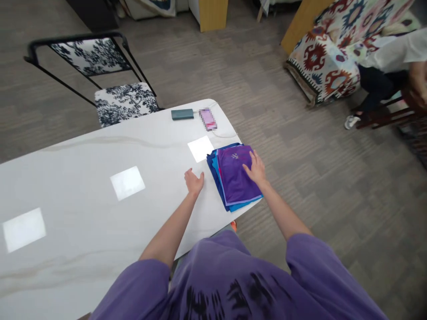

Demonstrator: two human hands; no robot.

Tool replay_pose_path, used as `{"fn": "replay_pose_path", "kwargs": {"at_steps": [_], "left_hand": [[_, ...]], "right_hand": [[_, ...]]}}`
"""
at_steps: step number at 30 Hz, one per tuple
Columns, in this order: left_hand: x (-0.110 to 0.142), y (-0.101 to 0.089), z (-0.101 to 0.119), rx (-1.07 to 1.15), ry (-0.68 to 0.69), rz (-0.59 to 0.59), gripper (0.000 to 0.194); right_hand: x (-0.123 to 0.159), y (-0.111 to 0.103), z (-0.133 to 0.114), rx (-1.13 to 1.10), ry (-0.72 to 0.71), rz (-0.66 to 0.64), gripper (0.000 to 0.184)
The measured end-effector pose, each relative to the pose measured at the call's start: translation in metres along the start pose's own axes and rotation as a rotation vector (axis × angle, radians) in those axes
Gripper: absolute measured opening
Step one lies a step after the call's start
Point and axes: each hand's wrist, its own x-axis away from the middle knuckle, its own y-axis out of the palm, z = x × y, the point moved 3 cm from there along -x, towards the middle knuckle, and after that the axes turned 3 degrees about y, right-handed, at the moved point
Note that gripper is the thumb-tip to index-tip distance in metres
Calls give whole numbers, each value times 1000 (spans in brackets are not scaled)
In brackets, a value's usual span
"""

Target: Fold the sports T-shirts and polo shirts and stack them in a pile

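A stack of folded cloth garments lies at the right end of the white table. On top is a purple folded garment (235,178) with a small pale mark; blue folded cloth (218,184) shows beneath it along the left and lower edges. My right hand (256,169) rests on the right side of the purple piece with its fingers spread. Just left of the stack, my left hand (193,181) is apart from the cloth, thumb and fingers separated, holding nothing.
The white table (83,178) stretches to the left. Near its far edge lie a dark green box-shaped object (182,114) and a phone (208,119) with a cable. A patterned chair (125,100) stands behind the table. At right, a person (393,62) sits by a patterned sofa (320,62).
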Motion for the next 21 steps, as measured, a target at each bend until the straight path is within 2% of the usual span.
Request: {"fn": "replay_pose_path", "kwargs": {"at_steps": [3, 5, 8, 10, 12, 14, 16, 18, 21], "left_hand": [[-10, -25, -40, -207, -35, 208, 82], [-21, -36, -60, -329, -59, 302, 81], [-41, -39, -79, -400, -113, 329, 80], [-53, -37, -85, -431, -137, 322, 82], [-61, -35, -90, -452, -149, 317, 86], [-68, -34, -96, -461, -157, 325, 89], [-73, -34, -104, -465, -162, 334, 90], [-78, -33, -111, -476, -169, 330, 90], [-84, -33, -121, -507, -182, 318, 89]], "right_hand": [[-2, 37, -17, 16, -51, -77, 78], [0, 59, -28, -16, -73, -140, 74], [3, 81, -40, -41, -60, -200, 69], [-4, 83, -46, -25, -41, -172, 68], [-27, 79, -53, -7, -31, -123, 66], [-74, 78, -61, -34, -20, -101, 62], [-143, 86, -72, -127, -4, -105, 56], [-226, 105, -87, -241, 4, -110, 49], [-340, 145, -114, -315, -7, -96, 45]]}}
